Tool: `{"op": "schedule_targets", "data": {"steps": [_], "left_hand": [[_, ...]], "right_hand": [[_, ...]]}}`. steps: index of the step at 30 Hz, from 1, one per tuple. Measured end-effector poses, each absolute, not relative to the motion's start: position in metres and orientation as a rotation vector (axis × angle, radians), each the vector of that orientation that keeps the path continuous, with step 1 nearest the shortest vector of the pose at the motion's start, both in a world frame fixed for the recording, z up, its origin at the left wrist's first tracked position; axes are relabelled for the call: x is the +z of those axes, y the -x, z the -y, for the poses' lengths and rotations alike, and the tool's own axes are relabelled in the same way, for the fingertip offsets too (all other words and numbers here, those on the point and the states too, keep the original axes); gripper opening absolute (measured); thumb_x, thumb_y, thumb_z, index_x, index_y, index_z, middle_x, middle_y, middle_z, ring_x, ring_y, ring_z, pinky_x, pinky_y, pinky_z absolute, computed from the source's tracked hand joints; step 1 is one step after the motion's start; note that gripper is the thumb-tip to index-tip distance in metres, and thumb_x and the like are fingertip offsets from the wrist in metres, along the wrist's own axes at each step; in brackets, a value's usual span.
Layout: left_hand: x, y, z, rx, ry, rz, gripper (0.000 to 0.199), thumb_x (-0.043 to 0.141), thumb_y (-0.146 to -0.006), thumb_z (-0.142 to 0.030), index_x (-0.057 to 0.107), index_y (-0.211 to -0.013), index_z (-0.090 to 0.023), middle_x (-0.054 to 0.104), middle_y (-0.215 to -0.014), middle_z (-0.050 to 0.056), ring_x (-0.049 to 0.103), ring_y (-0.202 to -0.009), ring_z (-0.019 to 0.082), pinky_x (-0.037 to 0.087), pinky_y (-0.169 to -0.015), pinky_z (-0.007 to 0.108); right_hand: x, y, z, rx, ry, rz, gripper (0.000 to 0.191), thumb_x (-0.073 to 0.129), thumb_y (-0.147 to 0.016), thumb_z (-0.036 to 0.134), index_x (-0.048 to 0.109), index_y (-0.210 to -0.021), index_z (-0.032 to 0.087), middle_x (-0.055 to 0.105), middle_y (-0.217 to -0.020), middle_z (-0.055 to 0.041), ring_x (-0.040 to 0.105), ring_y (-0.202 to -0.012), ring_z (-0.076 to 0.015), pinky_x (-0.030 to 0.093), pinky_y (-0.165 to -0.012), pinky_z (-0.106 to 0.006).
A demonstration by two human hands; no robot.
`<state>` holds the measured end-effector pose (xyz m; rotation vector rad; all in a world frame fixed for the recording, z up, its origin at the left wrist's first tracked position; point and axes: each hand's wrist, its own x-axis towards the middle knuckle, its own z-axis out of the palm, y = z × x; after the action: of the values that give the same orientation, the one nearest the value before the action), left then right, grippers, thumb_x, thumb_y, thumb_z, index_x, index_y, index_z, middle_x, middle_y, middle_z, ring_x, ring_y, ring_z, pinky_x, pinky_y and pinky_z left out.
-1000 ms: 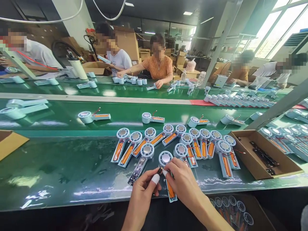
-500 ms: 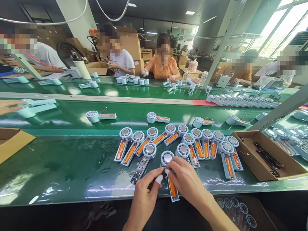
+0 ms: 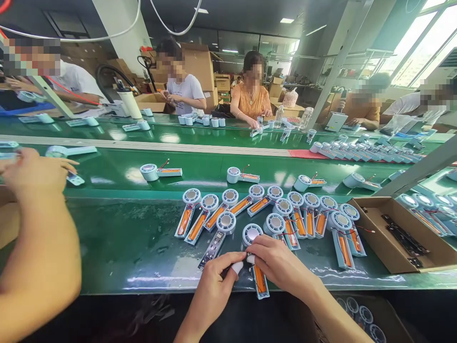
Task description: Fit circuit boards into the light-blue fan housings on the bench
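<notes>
My left hand (image 3: 222,276) and my right hand (image 3: 273,262) meet fingertip to fingertip over one light-blue fan unit (image 3: 260,282) at the bench's front edge. White covers sit on some of my fingertips. Both hands pinch something small and dark between them, too hidden to name. The unit's round head shows above my fingers and its handle, with an orange cell inside, below them. Just left lies another unit with a black circuit board (image 3: 213,248) on its handle. Several open units with orange cells (image 3: 196,227) stand behind.
A cardboard box (image 3: 380,238) with black boards stands at the right. Fan units (image 3: 148,172) lie spaced along the green belt (image 3: 200,164). Another person's arm (image 3: 39,238) reaches in from the left. People sit across the line. Below the bench edge, more round heads show in a box.
Another person's arm has come in at the left over the bench and belt. The view has shifted slightly. My hands stay pinched together over the same unit.
</notes>
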<state>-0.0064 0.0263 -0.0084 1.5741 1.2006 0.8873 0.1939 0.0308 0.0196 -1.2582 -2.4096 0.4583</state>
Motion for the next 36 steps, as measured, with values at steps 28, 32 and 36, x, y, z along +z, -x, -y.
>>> {"op": "schedule_targets", "data": {"steps": [28,32,36], "left_hand": [[-0.017,0.002,-0.018,0.633,-1.434,-1.243,0.048,0.037,-0.097,-0.030,0.049,-0.143,-0.022,0.062,-0.073,0.000,0.062,-0.055,0.016,0.055,-0.052,0.026],[-0.016,0.002,-0.018,0.708,-1.543,-1.252,0.044,0.042,-0.095,-0.029,0.060,-0.135,-0.025,0.067,-0.070,0.001,0.066,-0.060,0.020,0.057,-0.056,0.028],[-0.016,0.001,-0.019,0.788,-1.650,-1.283,0.044,0.044,-0.093,-0.023,0.065,-0.131,-0.025,0.074,-0.085,0.005,0.072,-0.082,0.023,0.060,-0.073,0.034]], "right_hand": [[-0.012,-0.188,0.000,0.594,1.310,2.157,0.038,0.047,-0.090,0.004,0.062,-0.115,0.028,0.054,-0.122,-0.0086,0.063,-0.092,-0.0191,0.054,-0.080,-0.034],[-0.012,-0.190,-0.001,0.632,1.327,1.990,0.023,0.049,-0.095,0.009,0.065,-0.099,0.025,0.055,-0.115,-0.0074,0.062,-0.087,-0.0170,0.055,-0.080,-0.031],[-0.009,-0.189,-0.002,0.627,1.340,2.066,0.036,0.054,-0.089,0.006,0.063,-0.118,0.027,0.053,-0.123,-0.0094,0.062,-0.090,-0.0180,0.055,-0.081,-0.033]]}}
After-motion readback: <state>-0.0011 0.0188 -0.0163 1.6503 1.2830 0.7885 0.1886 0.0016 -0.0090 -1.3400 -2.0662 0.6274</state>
